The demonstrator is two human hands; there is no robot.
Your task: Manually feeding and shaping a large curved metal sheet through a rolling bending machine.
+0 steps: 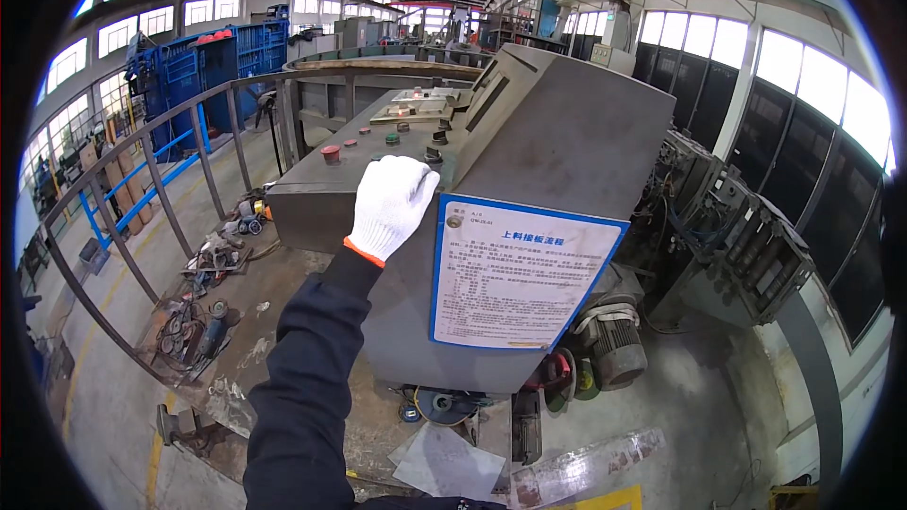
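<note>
Gloved hand point(392, 205) on console point(359, 191) edge beside black knob point(434, 156); fingers curled, grip unclear; red button point(331, 153) untouched; other hand unseen.

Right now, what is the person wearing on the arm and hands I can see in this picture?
Only one arm shows, coming up from the lower edge. Its hand wears a white knitted work glove with a narrow orange band at the cuff. The sleeve is dark navy, long, and looks like a thick work jacket, creased along the forearm. Which hand it is cannot be told for sure, and the other is out of view.
</note>
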